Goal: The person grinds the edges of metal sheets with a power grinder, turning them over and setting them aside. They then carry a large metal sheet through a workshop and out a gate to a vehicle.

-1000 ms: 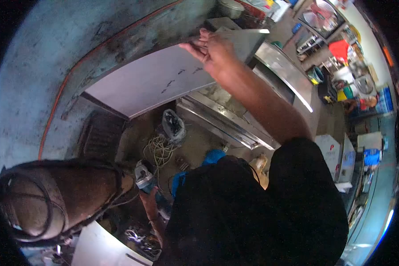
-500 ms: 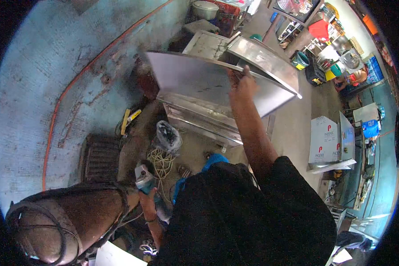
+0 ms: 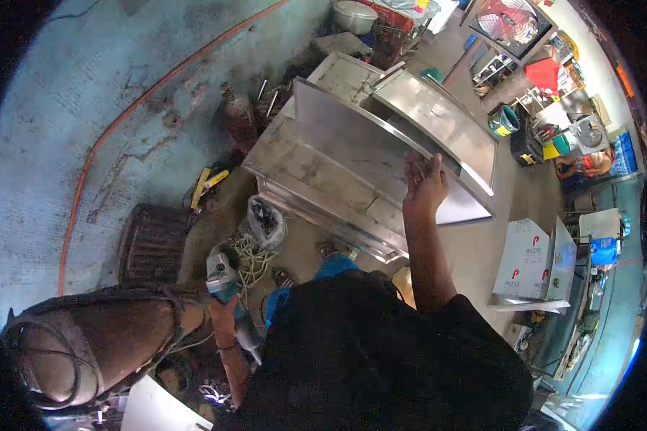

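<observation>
Busy Workshop Beside a Blue Wall (image 3: 144,86)

In the head view, the wall is showing a scuffed, patchy surface. The person's right grip (image 3: 425,185) is meeting a flat, smooth metal panel (image 3: 352,129) near its upper edge, apparently steadying its slant; whether it is clamping or merely pressing, one cannot tell. The panel is slanting above a shallow, dull-shining steel frame (image 3: 295,169), contact unclear. The left grip (image 3: 223,310) is clasping the teal body of a silver-headed power tool (image 3: 223,276), seemingly holding it well apart from the panel. Beside the tool, pale cord (image 3: 253,262) is lying in loose loops, and a brown, rounded cylinder (image 3: 133,337) is bulging nearby.
</observation>
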Action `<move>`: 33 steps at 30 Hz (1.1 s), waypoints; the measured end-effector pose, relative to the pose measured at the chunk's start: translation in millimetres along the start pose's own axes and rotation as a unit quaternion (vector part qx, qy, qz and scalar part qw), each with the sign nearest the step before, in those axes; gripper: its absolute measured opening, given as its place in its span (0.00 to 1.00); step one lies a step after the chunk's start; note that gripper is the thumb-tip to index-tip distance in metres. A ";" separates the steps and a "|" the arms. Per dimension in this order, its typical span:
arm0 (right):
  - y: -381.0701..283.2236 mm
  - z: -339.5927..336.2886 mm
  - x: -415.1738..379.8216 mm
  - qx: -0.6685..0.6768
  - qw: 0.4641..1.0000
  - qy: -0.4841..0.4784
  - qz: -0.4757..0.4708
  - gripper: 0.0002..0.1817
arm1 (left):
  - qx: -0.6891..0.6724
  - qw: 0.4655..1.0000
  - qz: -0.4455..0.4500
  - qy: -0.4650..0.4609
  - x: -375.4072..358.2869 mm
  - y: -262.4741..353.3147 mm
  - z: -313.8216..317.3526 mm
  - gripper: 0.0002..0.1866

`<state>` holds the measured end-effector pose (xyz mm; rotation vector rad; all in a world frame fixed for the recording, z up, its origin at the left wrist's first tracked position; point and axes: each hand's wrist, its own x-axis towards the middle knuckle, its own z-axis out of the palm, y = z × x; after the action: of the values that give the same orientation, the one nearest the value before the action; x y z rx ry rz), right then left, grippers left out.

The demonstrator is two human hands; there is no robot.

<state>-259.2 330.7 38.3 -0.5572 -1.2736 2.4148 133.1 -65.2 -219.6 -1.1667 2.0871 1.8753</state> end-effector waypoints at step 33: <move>-61.7 23.1 22.6 -0.760 0.411 -0.454 -0.218 0.18 | 0.102 0.974 0.170 0.110 -39.5 293.1 107.8 0.46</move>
<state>-282.4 358.2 97.9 0.9060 -3.2010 0.1993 -55.4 32.8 12.7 -1.0646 2.6771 1.6583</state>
